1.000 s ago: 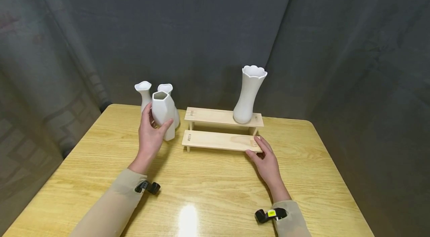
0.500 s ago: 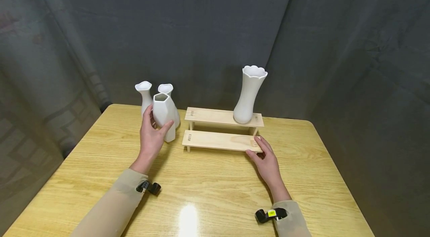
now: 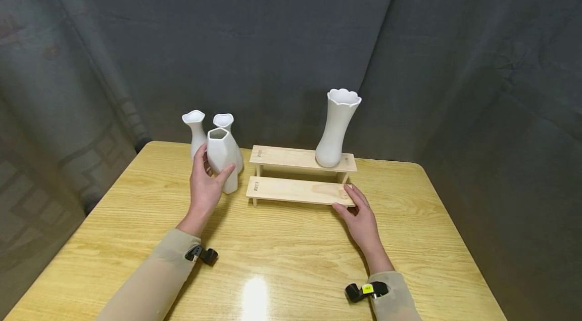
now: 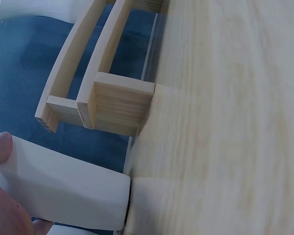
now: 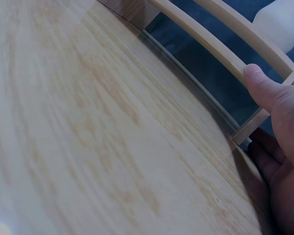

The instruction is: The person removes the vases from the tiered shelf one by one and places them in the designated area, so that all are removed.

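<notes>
My left hand (image 3: 205, 187) grips a white faceted vase (image 3: 223, 154) with a five-sided mouth, thumb on its near right side and fingers round its left. The vase stands upright, and in the left wrist view its base (image 4: 118, 203) is right at the tabletop. At the right end of the lower step of a two-tier wooden stand (image 3: 295, 189), my right hand (image 3: 361, 220) holds the board. The right thumb (image 5: 257, 78) lies on the board's front edge, with the other fingers curled near the end leg. A tall white vase (image 3: 334, 134) with a scalloped rim stands on the upper step's right end.
Two more white vases stand close behind the held one: a wavy-rimmed vase (image 3: 196, 131) at left and another (image 3: 225, 120) partly hidden. A dark curtain (image 3: 273, 48) hangs behind the wooden table (image 3: 282, 260).
The faceted vase and my left hand have shifted slightly down and toward me. My right hand and the stand hold still.
</notes>
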### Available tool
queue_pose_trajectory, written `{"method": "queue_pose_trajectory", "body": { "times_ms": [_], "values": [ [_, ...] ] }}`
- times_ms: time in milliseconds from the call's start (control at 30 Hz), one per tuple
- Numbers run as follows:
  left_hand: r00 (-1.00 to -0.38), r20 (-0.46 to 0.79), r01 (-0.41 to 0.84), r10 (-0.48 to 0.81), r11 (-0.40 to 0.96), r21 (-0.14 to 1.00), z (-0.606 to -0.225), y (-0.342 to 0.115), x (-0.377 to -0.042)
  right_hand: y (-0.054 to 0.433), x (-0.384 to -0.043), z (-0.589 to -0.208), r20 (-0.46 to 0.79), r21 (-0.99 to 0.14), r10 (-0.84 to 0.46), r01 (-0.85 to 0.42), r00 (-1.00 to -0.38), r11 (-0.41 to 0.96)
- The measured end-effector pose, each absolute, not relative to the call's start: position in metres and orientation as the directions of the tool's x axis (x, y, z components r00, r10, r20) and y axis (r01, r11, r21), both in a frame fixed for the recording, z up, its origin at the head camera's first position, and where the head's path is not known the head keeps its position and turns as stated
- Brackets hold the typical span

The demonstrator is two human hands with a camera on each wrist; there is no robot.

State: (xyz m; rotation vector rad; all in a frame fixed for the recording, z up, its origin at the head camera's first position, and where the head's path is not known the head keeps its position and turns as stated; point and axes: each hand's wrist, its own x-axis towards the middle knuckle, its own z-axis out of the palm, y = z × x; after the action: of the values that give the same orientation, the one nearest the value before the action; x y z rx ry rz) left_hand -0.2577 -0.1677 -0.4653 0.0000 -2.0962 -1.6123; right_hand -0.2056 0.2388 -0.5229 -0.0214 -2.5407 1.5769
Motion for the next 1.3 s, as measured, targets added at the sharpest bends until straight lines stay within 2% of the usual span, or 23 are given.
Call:
{"method": "queue_pose_trajectory", "body": {
  "times_ms": [533,1300],
  "values": [
    [-0.848,0.404,0.300,-0.343,0.317,0.900,-0.4681,-0.1668,-0.2551,0.2387,-0.2043,-0.5227,0.120,-0.892,0.088,-0.068,-0.989,0.446],
    [-0.849,0.415,0.303,-0.327,0.342,0.890,-0.4701,-0.1663,-0.2521,0.2373,-0.2023,-0.5208,0.121,-0.889,0.095,-0.066,-0.988,0.452]
  ]
}}
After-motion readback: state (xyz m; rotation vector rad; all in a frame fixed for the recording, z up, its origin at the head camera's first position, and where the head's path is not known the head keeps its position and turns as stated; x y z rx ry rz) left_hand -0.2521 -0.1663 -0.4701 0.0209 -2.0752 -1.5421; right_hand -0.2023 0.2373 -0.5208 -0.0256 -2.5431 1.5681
